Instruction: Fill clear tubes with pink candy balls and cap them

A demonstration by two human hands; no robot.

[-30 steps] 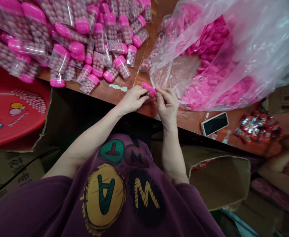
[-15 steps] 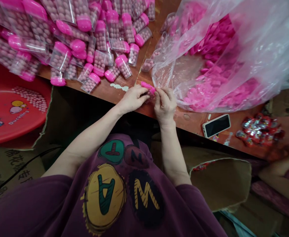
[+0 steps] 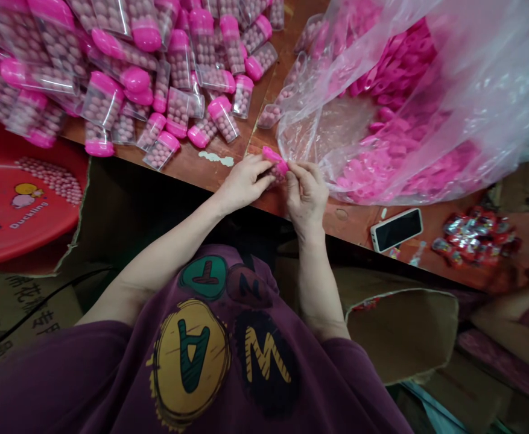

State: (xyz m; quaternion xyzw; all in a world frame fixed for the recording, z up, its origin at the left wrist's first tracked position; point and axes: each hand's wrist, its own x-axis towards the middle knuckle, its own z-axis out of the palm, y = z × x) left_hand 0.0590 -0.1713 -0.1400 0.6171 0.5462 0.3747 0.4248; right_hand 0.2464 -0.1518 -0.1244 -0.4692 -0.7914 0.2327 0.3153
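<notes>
At the table's near edge, my left hand (image 3: pixel 246 184) is closed around a small clear container of pale pink balls, mostly hidden by the fingers. A bright pink cap (image 3: pixel 275 159) sits at the container's top. My right hand (image 3: pixel 308 196) pinches the cap's right end between thumb and fingers. To the left lies a heap of similar filled containers (image 3: pixel 103 99) with pink caps. Beside my right hand spreads a clear plastic bag (image 3: pixel 327 129) of loose pink caps (image 3: pixel 395 135). A few containers without visible caps (image 3: pixel 269 116) lie along the bag's left side.
A red basin (image 3: pixel 33 229) with pink balls (image 3: pixel 58 179) stands at the left, below the table top. On the right of the table (image 3: pixel 350 224) are a phone (image 3: pixel 396 230) and a pile of shiny red packets (image 3: pixel 476 238). Another person's arm (image 3: pixel 513 319) shows at far right.
My right hand has shifted slightly right and down, its fingers still at the cap. The cap is tilted more, and more of the container shows below it. The view has shifted slightly.
</notes>
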